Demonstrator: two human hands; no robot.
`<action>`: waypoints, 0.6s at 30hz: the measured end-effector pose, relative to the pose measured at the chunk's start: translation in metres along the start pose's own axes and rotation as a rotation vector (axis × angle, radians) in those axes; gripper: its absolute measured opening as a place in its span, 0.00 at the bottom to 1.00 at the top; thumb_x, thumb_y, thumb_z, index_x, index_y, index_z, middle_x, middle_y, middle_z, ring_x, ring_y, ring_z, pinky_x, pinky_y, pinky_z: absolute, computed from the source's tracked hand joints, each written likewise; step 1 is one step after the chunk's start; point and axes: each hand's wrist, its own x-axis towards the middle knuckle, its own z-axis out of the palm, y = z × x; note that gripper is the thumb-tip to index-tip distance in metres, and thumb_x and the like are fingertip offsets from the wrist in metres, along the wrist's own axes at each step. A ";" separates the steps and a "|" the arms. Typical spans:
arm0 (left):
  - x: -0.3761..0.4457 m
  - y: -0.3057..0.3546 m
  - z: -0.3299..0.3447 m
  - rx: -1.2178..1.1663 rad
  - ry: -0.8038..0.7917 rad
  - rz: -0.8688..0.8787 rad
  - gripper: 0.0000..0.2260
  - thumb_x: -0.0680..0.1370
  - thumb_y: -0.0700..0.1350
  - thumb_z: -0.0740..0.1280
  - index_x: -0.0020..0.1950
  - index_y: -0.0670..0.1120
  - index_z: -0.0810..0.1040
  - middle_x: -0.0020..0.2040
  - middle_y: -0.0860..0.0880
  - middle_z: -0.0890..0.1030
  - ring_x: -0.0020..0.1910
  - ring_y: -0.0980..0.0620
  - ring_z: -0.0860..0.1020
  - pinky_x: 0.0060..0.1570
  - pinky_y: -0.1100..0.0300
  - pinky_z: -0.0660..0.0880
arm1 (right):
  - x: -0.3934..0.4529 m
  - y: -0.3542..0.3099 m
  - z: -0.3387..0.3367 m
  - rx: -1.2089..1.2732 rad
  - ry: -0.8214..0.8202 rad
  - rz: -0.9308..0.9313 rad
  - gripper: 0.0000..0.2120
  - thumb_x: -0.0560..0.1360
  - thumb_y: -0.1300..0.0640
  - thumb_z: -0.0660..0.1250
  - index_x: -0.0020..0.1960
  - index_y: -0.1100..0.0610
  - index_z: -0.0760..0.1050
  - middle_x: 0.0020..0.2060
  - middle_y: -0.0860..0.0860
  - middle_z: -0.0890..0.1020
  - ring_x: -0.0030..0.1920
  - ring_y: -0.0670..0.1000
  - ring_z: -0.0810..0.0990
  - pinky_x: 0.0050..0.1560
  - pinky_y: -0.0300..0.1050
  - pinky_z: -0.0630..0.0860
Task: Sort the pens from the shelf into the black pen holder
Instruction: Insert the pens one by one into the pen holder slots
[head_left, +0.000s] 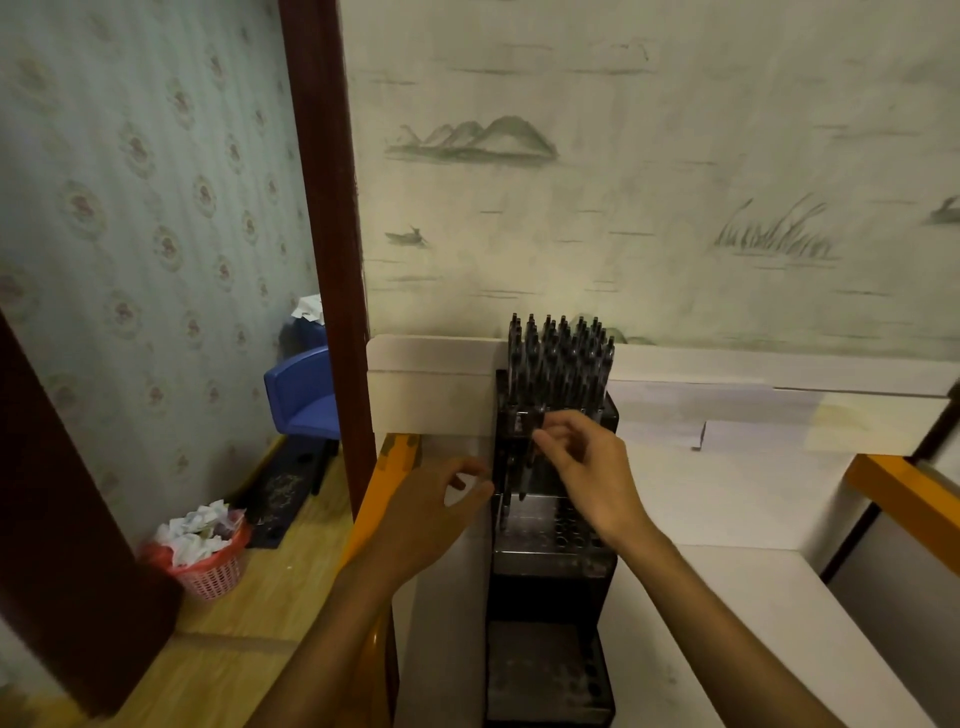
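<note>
The step in hand looks like seating a pen: the right hand (587, 467) reaches over the middle tier of the tall black tiered pen holder (550, 566), its fingers (550, 434) curled together near a dark slim pen (523, 470) that hangs upright just below them — whether they actually pinch it is blurred, so I cannot tell. The left hand (434, 512) sits against the holder's left edge, its fingers loosely curled toward the thumb; it seems to steady the holder, though a grip is not clear.

The next move probably calls for lining the pen's tip up with one of the small round holes in the middle tier and lowering it straight.

The top tier is already packed with a bunch of dark upright pens (561, 358). The middle tier holds only a pen or two at its left — the lowest tier shows bare holes. The holder stands on a white shelf (737, 587).
</note>
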 end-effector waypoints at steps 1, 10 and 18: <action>-0.001 0.001 0.000 0.047 0.016 0.017 0.09 0.80 0.54 0.66 0.60 0.59 0.76 0.54 0.64 0.77 0.54 0.66 0.75 0.49 0.69 0.70 | -0.001 0.002 0.000 -0.041 0.008 -0.014 0.07 0.76 0.55 0.71 0.54 0.50 0.79 0.41 0.42 0.83 0.45 0.38 0.81 0.47 0.26 0.74; -0.007 0.003 -0.005 0.308 0.098 0.179 0.11 0.79 0.51 0.69 0.60 0.51 0.79 0.54 0.57 0.78 0.49 0.66 0.71 0.49 0.80 0.64 | -0.009 0.010 0.008 -0.178 0.043 0.012 0.13 0.77 0.56 0.70 0.61 0.55 0.80 0.46 0.43 0.83 0.46 0.38 0.82 0.52 0.29 0.77; -0.012 0.004 -0.006 0.271 0.066 0.160 0.10 0.79 0.51 0.68 0.59 0.53 0.78 0.52 0.60 0.74 0.46 0.69 0.71 0.47 0.77 0.66 | -0.015 0.020 0.012 -0.280 0.031 -0.026 0.09 0.77 0.57 0.70 0.57 0.56 0.82 0.43 0.42 0.82 0.43 0.35 0.79 0.47 0.23 0.72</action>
